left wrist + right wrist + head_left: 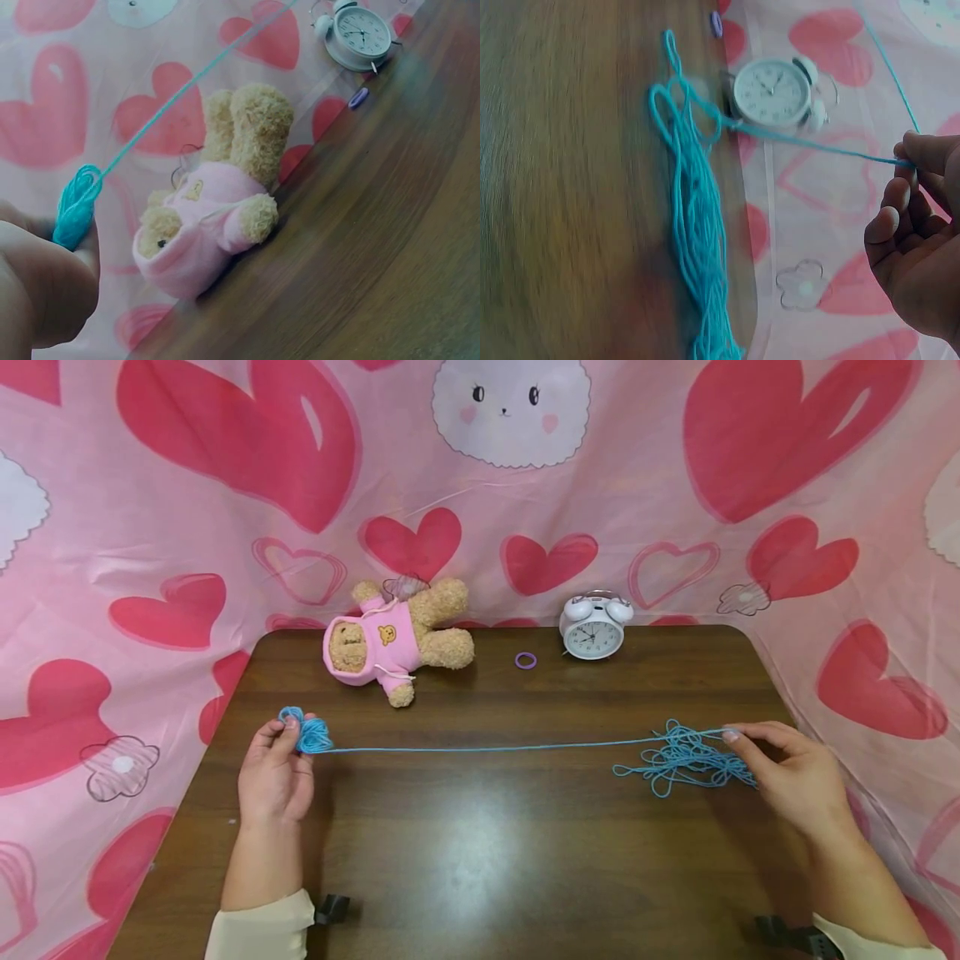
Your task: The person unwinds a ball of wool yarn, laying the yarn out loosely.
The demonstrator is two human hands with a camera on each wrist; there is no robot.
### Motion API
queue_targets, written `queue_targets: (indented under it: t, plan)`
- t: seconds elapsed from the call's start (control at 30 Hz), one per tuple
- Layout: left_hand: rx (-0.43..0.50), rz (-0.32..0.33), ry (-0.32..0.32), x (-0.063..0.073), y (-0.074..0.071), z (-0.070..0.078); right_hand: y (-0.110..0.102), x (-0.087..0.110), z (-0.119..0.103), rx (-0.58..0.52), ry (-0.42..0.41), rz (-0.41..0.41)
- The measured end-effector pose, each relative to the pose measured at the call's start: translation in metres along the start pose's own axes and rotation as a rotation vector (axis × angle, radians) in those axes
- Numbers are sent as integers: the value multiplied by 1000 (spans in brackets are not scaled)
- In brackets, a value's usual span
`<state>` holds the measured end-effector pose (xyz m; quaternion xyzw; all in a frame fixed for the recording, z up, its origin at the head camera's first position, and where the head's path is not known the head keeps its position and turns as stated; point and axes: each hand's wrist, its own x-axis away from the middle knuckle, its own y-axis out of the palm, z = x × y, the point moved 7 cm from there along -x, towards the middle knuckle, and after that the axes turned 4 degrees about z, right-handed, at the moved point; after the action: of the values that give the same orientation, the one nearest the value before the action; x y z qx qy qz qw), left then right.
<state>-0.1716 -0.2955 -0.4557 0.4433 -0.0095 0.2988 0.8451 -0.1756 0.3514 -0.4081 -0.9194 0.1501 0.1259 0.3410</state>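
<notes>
A small wound bundle of blue yarn (313, 736) is pinched between the thumb and fingers of my left hand (276, 777), raised at the table's left side. From it a single strand (480, 748) runs taut across to the right. My right hand (798, 777) pinches that strand between thumb and forefinger, its other fingers loosely bent in the right wrist view. Beneath and beside the right hand, a loose heap of the same yarn (697, 217) lies on the table in tangled loops. One length rises from the heap to the right fingertips.
On the brown table (480, 860), a teddy bear in a pink hoodie (390, 639) lies at the back left. Behind the strand are a purple ring (526, 661) and a white twin-bell alarm clock (594, 628). Pink heart-patterned cloth (480, 502) hangs around the back and sides.
</notes>
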Motion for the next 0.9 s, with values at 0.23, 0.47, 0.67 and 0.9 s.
queue_targets:
  t: [0.23, 0.47, 0.67, 0.9]
  plan:
    - [4, 63, 22, -2, -6, 7, -20, 2, 18, -6, 57, 44]
    - [66, 52, 32, -3, -12, 14, -35, 2, 33, 0, 122, 89]
    - [103, 59, 39, -3, -17, 22, -43, -1, 50, 24, 147, 95]
    - [126, 89, 40, -5, -25, 31, -55, -5, 72, 81, 185, 75]
